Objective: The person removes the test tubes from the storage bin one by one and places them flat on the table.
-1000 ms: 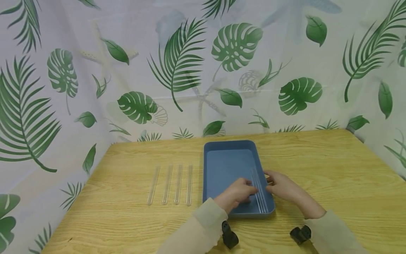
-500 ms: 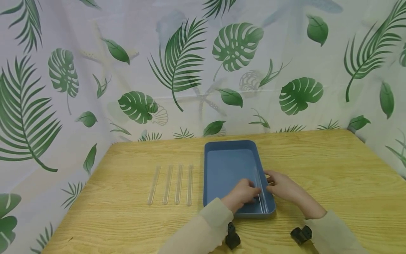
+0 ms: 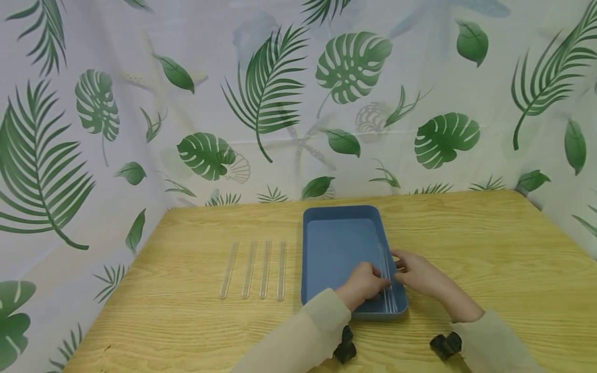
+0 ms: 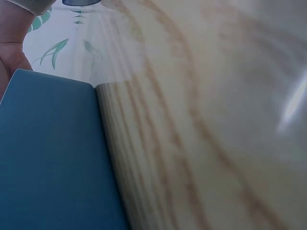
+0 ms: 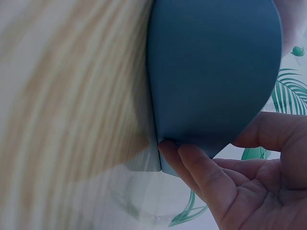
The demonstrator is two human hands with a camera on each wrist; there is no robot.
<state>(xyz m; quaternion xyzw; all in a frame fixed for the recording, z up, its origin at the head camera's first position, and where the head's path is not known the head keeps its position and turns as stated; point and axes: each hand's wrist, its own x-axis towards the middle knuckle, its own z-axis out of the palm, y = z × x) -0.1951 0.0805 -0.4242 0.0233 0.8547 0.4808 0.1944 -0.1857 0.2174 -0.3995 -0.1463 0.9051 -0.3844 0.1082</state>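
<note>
In the head view, my left hand (image 3: pixel 365 282) reaches inside the blue tray (image 3: pixel 326 208). Its curled fingers and thumb pinch a clear test tube (image 3: pixel 382 259) near the tray's right wall. More clear tubes lie lengthwise there, partly hidden by the hand; their number is hard to tell. Against the outside of that right wall, my right hand (image 3: pixel 417 272) rests its fingertips. The right wrist view shows its extended fingers (image 5: pixel 206 167) touching the tray wall (image 5: pixel 211 72) low down. The left wrist view shows the tray's outer wall (image 4: pixel 53 143), not the left hand's fingertips.
Several clear test tubes (image 3: pixel 264 269) lie apart in a row on the wooden table (image 3: pixel 177 311), left of the tray. A leaf-printed cloth (image 3: pixel 289 103) stands behind the table and along its sides. Black wrist cameras (image 3: pixel 345 346) hang below both sleeves.
My left hand has shifted slightly to the right inside the tray, and the tube at its fingers has moved closer to the right wall. My right hand stays in place.
</note>
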